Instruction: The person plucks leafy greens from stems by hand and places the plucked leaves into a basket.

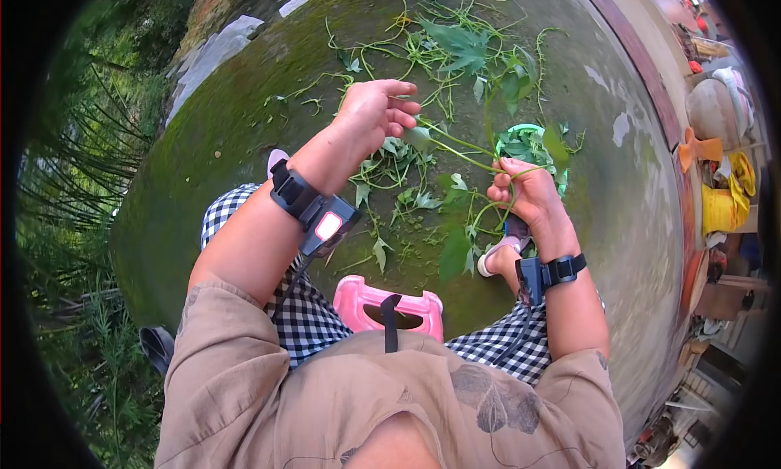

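Observation:
My right hand is closed, thumb and fingers pinching a long green vine with large leaves. The vine's stems stretch left to the curled fingers of my left hand, which grip their far end beside a small leaf. Other leaves dangle below my right hand, somewhat blurred. Just beyond that hand is a green basket with leaves inside, partly hidden by the hand and the vine. Cut stems and leaves lie loose on the ground under my hands.
A tangled heap of vines spreads over the mossy concrete ground ahead. A pink plastic stool shows between my legs. Plants grow at the left; at the right stand a yellow container, an orange object and household clutter.

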`<state>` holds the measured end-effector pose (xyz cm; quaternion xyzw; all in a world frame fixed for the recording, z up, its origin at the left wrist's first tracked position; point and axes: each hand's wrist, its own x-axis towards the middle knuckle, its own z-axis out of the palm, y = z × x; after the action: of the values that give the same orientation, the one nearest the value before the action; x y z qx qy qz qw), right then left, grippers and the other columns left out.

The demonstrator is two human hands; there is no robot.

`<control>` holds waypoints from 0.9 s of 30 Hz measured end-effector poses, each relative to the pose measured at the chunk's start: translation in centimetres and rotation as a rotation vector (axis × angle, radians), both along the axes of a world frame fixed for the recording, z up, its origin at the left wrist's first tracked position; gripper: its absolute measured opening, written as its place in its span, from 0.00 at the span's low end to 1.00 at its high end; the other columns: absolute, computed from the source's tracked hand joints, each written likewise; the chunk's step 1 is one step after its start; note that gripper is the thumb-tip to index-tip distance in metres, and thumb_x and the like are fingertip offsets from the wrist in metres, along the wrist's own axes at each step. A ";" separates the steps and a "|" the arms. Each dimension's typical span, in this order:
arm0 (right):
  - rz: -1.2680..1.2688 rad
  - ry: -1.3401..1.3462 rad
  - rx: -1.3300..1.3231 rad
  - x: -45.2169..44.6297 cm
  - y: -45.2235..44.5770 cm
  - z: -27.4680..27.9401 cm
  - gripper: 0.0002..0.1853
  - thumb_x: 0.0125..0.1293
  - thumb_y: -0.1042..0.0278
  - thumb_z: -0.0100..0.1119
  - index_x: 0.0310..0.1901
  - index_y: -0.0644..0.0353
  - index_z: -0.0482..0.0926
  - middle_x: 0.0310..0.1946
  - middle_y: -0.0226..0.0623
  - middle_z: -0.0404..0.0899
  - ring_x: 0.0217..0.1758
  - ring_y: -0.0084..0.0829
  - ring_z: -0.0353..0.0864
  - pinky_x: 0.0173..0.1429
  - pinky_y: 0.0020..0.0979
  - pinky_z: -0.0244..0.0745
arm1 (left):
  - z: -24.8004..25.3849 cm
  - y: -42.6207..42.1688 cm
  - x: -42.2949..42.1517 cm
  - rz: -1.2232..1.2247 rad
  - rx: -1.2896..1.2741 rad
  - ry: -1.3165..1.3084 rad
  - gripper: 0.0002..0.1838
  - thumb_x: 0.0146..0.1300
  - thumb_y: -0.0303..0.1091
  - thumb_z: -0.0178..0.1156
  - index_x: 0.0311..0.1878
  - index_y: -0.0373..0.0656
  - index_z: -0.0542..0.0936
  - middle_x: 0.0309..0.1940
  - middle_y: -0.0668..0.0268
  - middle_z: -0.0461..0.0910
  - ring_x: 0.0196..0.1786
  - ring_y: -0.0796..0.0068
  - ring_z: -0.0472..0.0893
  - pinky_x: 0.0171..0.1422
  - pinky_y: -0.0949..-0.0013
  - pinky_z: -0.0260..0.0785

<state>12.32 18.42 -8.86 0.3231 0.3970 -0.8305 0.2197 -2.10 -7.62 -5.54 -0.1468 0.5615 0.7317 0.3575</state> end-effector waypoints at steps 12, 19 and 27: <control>0.019 0.253 0.409 -0.5 -0.3 0.1 0.07 0.66 0.70 0.59 0.35 0.65 0.79 0.25 0.30 0.78 0.24 0.24 0.76 0.29 0.24 0.72 | 2.5 -0.7 -1.1 0.041 -0.169 0.312 0.08 0.60 0.36 0.61 0.40 0.45 0.83 0.32 0.71 0.82 0.34 0.81 0.78 0.37 0.72 0.67; 0.101 0.347 0.755 -0.7 -1.5 0.6 0.06 0.65 0.71 0.60 0.32 0.64 0.80 0.22 0.27 0.77 0.22 0.17 0.73 0.25 0.21 0.69 | 1.0 0.2 -0.4 -0.269 -0.401 0.741 0.04 0.50 0.29 0.62 0.28 0.40 0.83 0.21 0.75 0.76 0.25 0.85 0.71 0.29 0.76 0.64; 0.196 0.435 0.949 -1.6 -3.7 1.6 0.08 0.59 0.70 0.62 0.29 0.67 0.79 0.16 0.29 0.74 0.18 0.18 0.70 0.24 0.25 0.65 | -2.8 3.1 4.4 -0.565 -0.646 1.271 0.07 0.52 0.32 0.62 0.32 0.41 0.84 0.29 0.61 0.80 0.33 0.62 0.82 0.39 0.62 0.74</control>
<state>10.71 14.77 -7.28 0.1686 0.7938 -0.5831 0.0384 2.25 -4.55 -8.35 0.3540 0.8613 0.3559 0.0786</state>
